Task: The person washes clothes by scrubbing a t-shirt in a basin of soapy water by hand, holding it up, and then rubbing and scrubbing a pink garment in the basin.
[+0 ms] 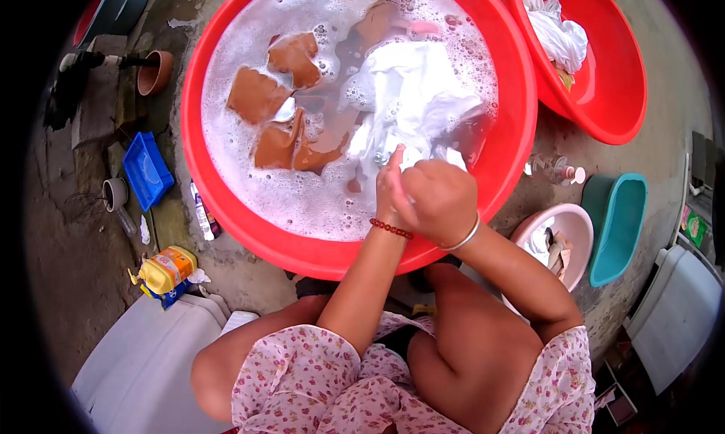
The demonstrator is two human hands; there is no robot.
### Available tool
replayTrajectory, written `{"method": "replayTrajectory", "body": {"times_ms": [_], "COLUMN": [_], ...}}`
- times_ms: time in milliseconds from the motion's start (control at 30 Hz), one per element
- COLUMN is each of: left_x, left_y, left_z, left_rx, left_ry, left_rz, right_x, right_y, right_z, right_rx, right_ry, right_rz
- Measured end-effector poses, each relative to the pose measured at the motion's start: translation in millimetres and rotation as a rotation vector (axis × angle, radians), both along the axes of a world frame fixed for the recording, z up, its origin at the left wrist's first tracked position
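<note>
Both hands are together over the near side of a large red basin [521, 79] of soapy water. My right hand [442, 196], with a silver bangle at the wrist, is closed in a fist on the near end of a white cloth [411, 86]. Pressed against it is my left hand [387, 192], with a red bead bracelet, also closed on the cloth; its fingers are partly hidden. The rest of the white cloth spreads wet across the suds. To its left, a brown cloth [257, 95] floats in several puffed-up folds.
A second red basin [619, 86] holds white cloth at upper right. A clear bottle [551, 169], pink basin [581, 230] and teal tub [619, 230] stand at right. At left are a blue tray [147, 169], yellow bottle [168, 269] and terracotta pot [155, 73].
</note>
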State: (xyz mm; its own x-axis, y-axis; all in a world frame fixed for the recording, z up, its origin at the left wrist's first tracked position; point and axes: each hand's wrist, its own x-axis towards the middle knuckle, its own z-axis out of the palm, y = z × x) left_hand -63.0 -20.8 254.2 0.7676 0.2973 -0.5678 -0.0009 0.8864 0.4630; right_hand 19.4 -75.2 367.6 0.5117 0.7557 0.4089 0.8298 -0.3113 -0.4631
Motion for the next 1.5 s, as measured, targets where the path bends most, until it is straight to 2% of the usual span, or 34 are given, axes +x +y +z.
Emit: {"method": "replayTrajectory", "body": {"times_ms": [33, 67, 100, 167, 200, 233, 267, 300, 333, 367, 400, 467, 500, 567, 600, 667, 700, 733, 800, 833, 867, 900, 967, 1000, 1033, 1067, 1167, 1200, 1267, 1300, 1333, 1367, 1467, 1500], "left_x": [-21.6, -21.1, -19.4, 15.2, 23.0, 22.0, 32.6, 31.8, 36.0, 35.5, 31.9, 15.5, 11.1, 4.2, -0.2, -5.1, -4.0, -2.8, 3.5, 5.2, 4.4, 4.0, -0.9, 1.1, -3.4, -3.2, -2.1, 20.7, 30.7, 32.0, 34.4, 23.7, 5.4, -2.3], "left_y": [-2.8, -1.7, 0.1, 0.7, 0.7, 10.4, 25.4, 40.3, 50.5, 57.3, 65.1, 70.6, 68.9, 61.7, 59.1, 56.0, 56.2, 53.7, 47.1, 46.6, 48.0, 50.1, 57.2, 58.4, 54.7, 45.9, 26.7, 22.1, 9.7, 4.8, 10.9, 11.7, 19.7, 13.0], "left_z": [-58.5, -57.6, -52.8, 30.5, 50.4, 39.0, 65.0, 71.9, 79.8, 78.2, 69.2, 42.5, 31.4, 2.5, -9.7, -23.0, -20.0, -17.1, -10.8, -17.5, -23.9, -21.7, -27.9, -1.4, -6.0, -3.8, 8.6, 36.2, 57.1, 47.4, 79.7, 39.1, 16.5, -0.8], "left_rx": [0.274, 0.102, -0.084, -0.201, -0.260, -0.057, 0.031, 0.329, 0.666, 0.900, 1.193, 1.418, 1.452, 1.533, 1.534, 1.234, 1.079, 1.081, 0.264, 0.098, 0.099, -0.025, -0.336, -0.314, -0.506, -0.573, -0.649, -0.532, -0.537, -0.516, -0.443, -0.525, -0.651, -0.512], "left_ry": [-0.151, -0.310, -0.458, -0.049, 0.153, 0.152, 0.115, 0.135, 0.305, 0.347, 0.382, 0.390, 0.366, 0.380, 0.380, 0.467, 0.484, 0.484, 0.274, 0.172, 0.165, 0.170, 0.178, 0.091, -0.198, -0.269, -0.382, 0.077, -0.028, -0.085, 0.088, -0.264, -0.322, -0.398], "left_rz": [-0.056, -0.003, 0.034, 0.086, 0.109, 0.092, 0.169, 0.192, 0.205, 0.261, 0.238, 0.023, -0.087, -0.245, -0.242, -0.360, -0.381, -0.377, -0.012, 0.086, 0.089, 0.086, 0.027, -0.006, 0.003, 0.050, 0.064, 0.046, 0.030, 0.062, 0.065, 0.007, -0.052, -0.061], "right_x": [-23.1, -32.1, -25.8, 5.2, 30.2, 56.8, 75.0, 79.6, 81.2, 81.6, 74.0, 55.0, 48.2, 34.9, 32.4, 31.5, 36.8, 38.1, 39.6, 30.6, 16.6, 2.5, -24.8, -39.9, -45.9, -48.2, 12.6, 25.7, 52.8, 44.3, 31.3, 14.9, -35.7, -32.1], "right_y": [1.3, -0.8, 1.2, 11.7, 17.5, 20.8, 22.4, 23.5, 22.6, 20.3, 18.1, 18.3, 16.7, 14.2, 12.9, 12.1, 9.6, 5.6, 2.9, 4.9, 5.7, 6.9, 11.8, 10.9, 12.6, 14.4, 28.8, 30.0, 19.2, 14.3, 11.0, 9.0, 5.9, 6.3], "right_z": [1.6, -1.9, -9.3, -23.5, -27.4, -28.0, -27.1, -29.5, -35.9, -43.9, -57.4, -59.6, -69.1, -92.5, -103.8, -121.7, -125.3, -129.2, -134.9, -114.0, -91.4, -66.3, -17.8, -7.3, 0.2, 3.9, -39.6, -46.0, -54.3, -41.4, -30.4, -14.2, -3.0, -13.6], "right_rx": [0.075, 0.085, 0.110, 0.080, 0.022, -0.022, -0.069, -0.072, 0.046, 0.168, 0.240, 0.057, 0.052, -0.449, -0.448, -0.756, -0.746, -0.745, -0.733, -0.717, -0.625, -0.395, -0.302, -0.227, -0.209, -0.186, -0.225, -0.242, -0.437, -0.384, -0.235, -0.165, -0.034, -0.011], "right_ry": [-0.001, -0.028, -0.003, 0.100, 0.163, 0.436, 0.708, 0.700, 0.784, 0.862, 0.826, 0.460, 0.474, 0.239, 0.236, 0.273, 0.351, 0.348, 0.431, 0.428, 0.411, 0.412, 0.417, 0.409, 0.413, 0.411, 0.208, 0.181, 0.193, 0.219, 0.183, 0.180, 0.152, 0.100], "right_rz": [0.133, 0.293, 0.249, 0.091, -0.028, -0.219, -0.412, -0.414, -0.479, -0.543, -0.401, -0.203, -0.201, 0.103, 0.104, 0.144, 0.106, 0.108, 0.034, -0.042, -0.072, -0.011, 0.117, 0.174, 0.219, 0.263, -0.120, -0.218, -0.323, -0.327, -0.282, -0.182, 0.068, 0.066]}}
